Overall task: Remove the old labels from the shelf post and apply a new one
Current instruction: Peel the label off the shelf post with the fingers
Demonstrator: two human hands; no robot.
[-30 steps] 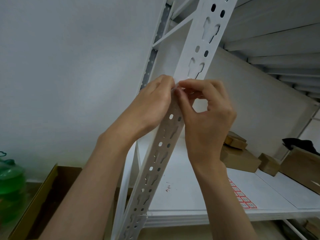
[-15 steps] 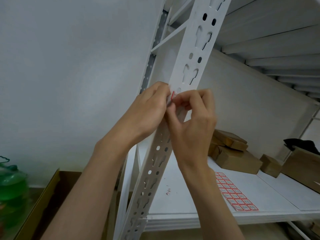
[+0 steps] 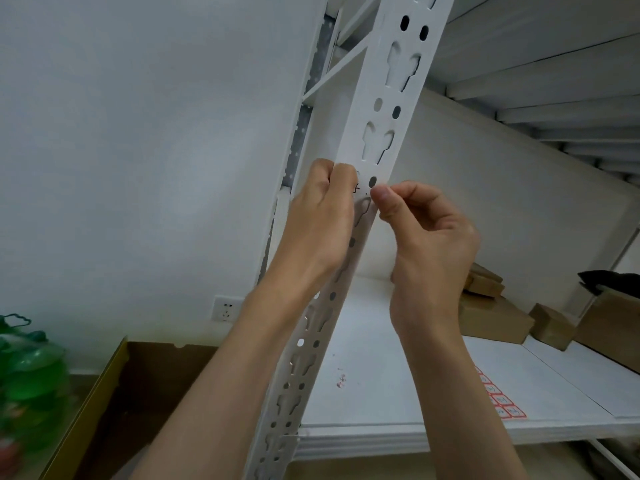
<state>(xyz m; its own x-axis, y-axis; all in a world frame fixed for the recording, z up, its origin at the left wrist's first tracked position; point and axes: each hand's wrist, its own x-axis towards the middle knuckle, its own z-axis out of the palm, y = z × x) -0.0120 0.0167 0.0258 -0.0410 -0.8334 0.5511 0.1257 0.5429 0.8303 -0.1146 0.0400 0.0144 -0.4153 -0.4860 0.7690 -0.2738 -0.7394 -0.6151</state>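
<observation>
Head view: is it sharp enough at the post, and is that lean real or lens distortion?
Head view: shelf post and both hands, left hand and right hand, are sharp under soft, even light; green bottles at the edge are blurred; the post's lean looks like wide-angle distortion.

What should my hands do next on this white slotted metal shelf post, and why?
Probably keep picking at the post: dark label remnants show between the left hand and the pinched right hand. The red-bordered label sheet lies untouched on the shelf.
</observation>
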